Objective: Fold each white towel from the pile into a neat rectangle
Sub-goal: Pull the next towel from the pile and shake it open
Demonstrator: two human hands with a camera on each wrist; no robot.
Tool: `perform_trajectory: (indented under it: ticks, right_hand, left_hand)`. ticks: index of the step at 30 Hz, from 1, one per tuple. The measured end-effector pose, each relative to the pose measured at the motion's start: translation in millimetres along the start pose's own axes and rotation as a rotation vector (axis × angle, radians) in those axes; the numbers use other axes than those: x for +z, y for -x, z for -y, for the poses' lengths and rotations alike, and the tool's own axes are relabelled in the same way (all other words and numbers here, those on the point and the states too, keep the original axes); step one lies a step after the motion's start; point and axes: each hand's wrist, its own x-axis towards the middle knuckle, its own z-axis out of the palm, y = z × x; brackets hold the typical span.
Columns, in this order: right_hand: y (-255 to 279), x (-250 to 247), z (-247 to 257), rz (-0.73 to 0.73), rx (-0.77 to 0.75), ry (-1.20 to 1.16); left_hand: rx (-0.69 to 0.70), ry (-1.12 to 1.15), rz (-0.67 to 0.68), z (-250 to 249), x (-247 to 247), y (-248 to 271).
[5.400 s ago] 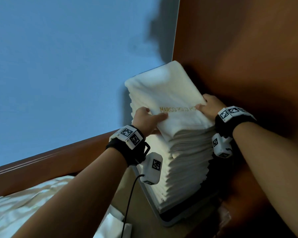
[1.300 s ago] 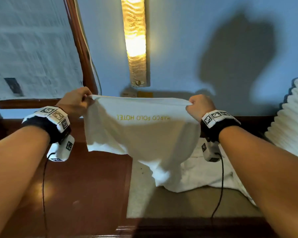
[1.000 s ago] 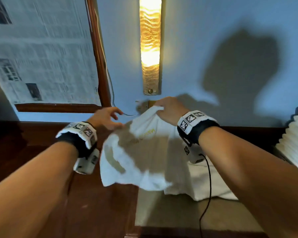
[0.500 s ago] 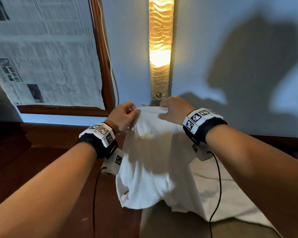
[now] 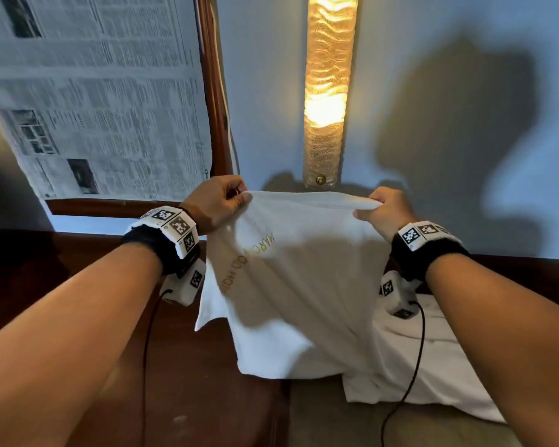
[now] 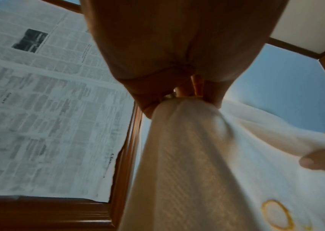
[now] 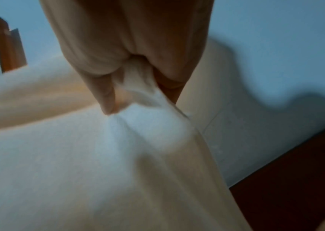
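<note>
Hanging in the air between two raised hands, the white towel (image 5: 300,285) is stretched along its top edge and droops down toward a tan surface (image 5: 320,417), its lower fold apparently just reaching it, though the contact itself is hard to make out. Gold embroidered lettering (image 5: 246,266) runs slantwise down the towel's left part. The left hand (image 5: 215,201) pinches the upper left corner, thumb against curled fingers, and the left wrist view shows the cloth bunched into that grip. The right hand (image 5: 384,211) grips the upper right corner the same way, its fingers curled over the edge; the right wrist view, though blurred, shows fabric gathered between thumb and fingers. Both wrists wear black bands with white marker blocks, and a thin black cable (image 5: 410,359) trails from the right one.

Behind and below the held towel, a second white towel (image 5: 433,366) lies spread flat on the tan surface. To the left is a dark wooden top (image 5: 191,382). On the blue wall (image 5: 265,91) a lit amber lamp (image 5: 326,91) stands upright, and farther left a wooden frame (image 5: 215,91) borders a sheet of newspaper (image 5: 104,101).
</note>
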Motion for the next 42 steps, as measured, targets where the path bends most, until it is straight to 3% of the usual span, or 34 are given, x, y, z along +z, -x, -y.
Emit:
perform_trajectory:
  ticks: [7,9,11,14,18,25,31,33,36,40,42]
  right_hand:
    - [33.2,36.3,63.6,-0.192,0.090,-0.274]
    - [47.8,55.6,104.6,-0.214,0.008,-0.306]
    - [66.1,75.3,158.7,-0.215,-0.178,-0.313]
    - [91.3,98.0,231.8,-0.183,-0.442,-0.228]
    - [119.9,115.1,274.9,-0.137,-0.475,-0.003]
    - [154.4,120.8,274.4,-0.066,-0.415,0.035]
    - [165.5,132.8,215.0,0.055,-0.240,0.269]
    - [169.3,133.4,179.5,0.104,-0.087,0.286]
    - [174.8,128.2,141.4,0.044,0.090,0.143]
    - [181.9,125.8,125.1,0.207,0.117,0.225]
    - [177.3,120.8,122.9,0.160,0.115,0.210]
  left_hand:
    - [-0.055,-0.054,-0.026,63.4,-55.1,33.4]
    - [-0.083,-0.046,0.001,85.2,-70.2,50.5]
    - [-0.114,-0.007,0.046,105.8,-80.2,67.3]
    - [-0.146,0.237,0.186,110.3,-87.0,94.2]
    - [-0.088,0.694,0.300,87.9,-90.8,108.8]
    - [0.071,0.623,-0.022,90.6,-111.1,103.4]
    - [0.259,0.523,-0.016,94.2,-123.3,113.5]
    - [0.253,0.500,0.005,101.9,-128.5,117.3]
    - [0.198,0.501,0.052,105.2,-134.5,123.0]
    - [0.166,0.465,0.012,100.3,-133.4,116.7]
    - [0.153,0.449,0.018,98.1,-130.9,112.7]
